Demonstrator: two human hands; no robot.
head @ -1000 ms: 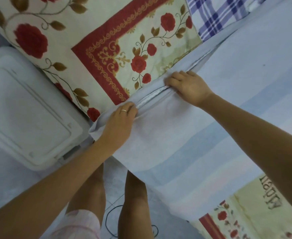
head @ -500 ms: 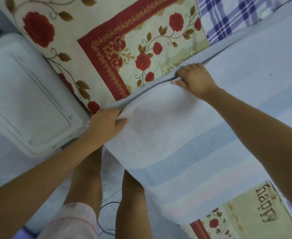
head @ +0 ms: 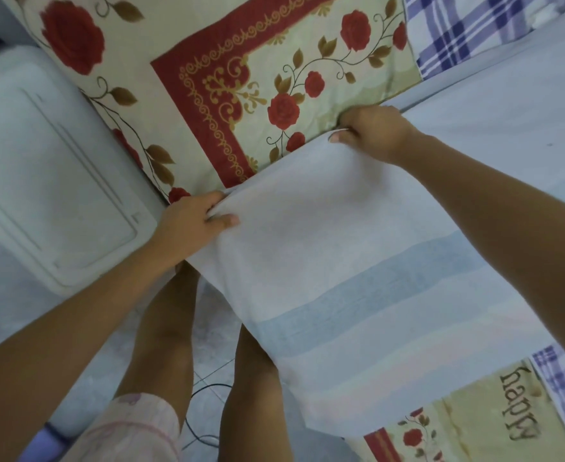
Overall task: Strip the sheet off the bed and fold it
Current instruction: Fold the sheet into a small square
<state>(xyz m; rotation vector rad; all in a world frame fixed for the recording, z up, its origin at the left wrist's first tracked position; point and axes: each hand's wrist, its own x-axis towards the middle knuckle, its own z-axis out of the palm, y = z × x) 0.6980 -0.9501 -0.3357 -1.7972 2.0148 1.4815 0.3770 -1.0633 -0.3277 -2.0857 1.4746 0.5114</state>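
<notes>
Sheet (head: 357,261), pale with faint blue and pink stripes, lies across the bed on top of the floral cover (head: 208,78); its lower part hangs off the bed side in front of the person's legs (head: 164,328). Key relation: the 2 hands hold 1 edge of the sheet, and that edge runs diagonally from lower left to upper right, with the body of the cloth spreading away from it to the right and lower right. Left hand (head: 191,221) is at the near end of the edge, close to the bed side; right hand (head: 374,135) is at the far end, arm reaching well over the bed. Left hand pinches the edge, thumb on top, fingers tucked under the cloth. Right hand grips the edge with fingers curled over it, thumb tip showing at the cloth. Edge between the hands looks fairly taut. Judgement: fold in progress; the next move probably carries this edge across the sheet toward the right. White lidded container (head: 41,178) sits left of the bed.
</notes>
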